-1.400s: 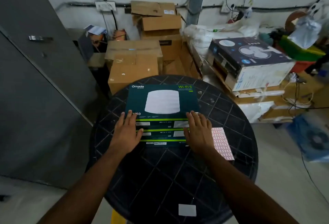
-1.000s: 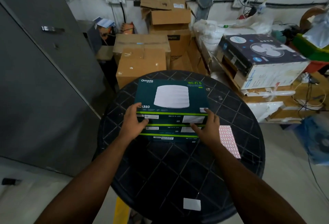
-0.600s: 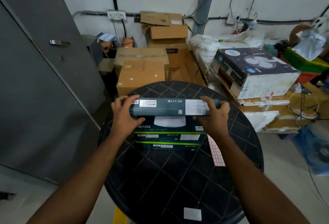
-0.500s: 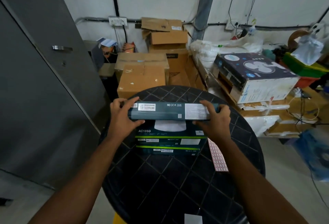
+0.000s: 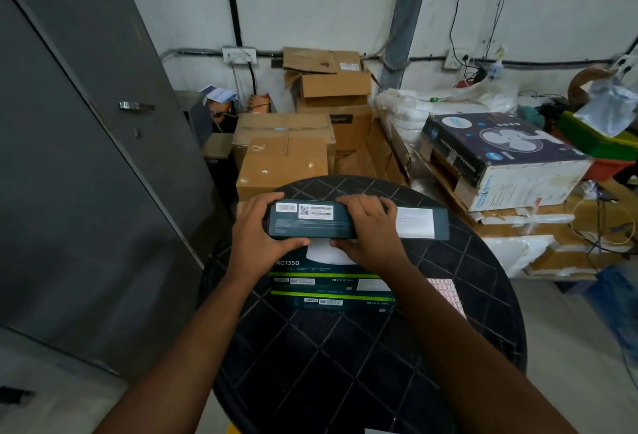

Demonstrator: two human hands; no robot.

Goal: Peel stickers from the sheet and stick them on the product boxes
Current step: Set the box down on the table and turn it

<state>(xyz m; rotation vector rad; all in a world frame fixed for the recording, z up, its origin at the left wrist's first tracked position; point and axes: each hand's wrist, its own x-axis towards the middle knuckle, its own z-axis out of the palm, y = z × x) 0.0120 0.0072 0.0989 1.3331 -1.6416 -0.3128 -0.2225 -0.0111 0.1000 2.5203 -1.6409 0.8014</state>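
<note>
I hold a dark teal product box on its edge above the round black table, its side with barcode labels facing me. My left hand grips its left end. Over its middle lies my right hand, thumb under the lower edge. Below it two more teal product boxes lie stacked flat on the table, the upper one marked AC1350. The pink sticker sheet lies on the table to the right of the stack, partly hidden by my right forearm.
A grey metal cabinet stands at the left. Brown cartons are piled behind the table. At the right a fan box rests on more packages. A small white label shows at the table's near edge.
Both hands took the top box off the stack, lifted it and tipped it on edge. Since half a second ago the box has turned further and my right hand has slid toward its middle.
</note>
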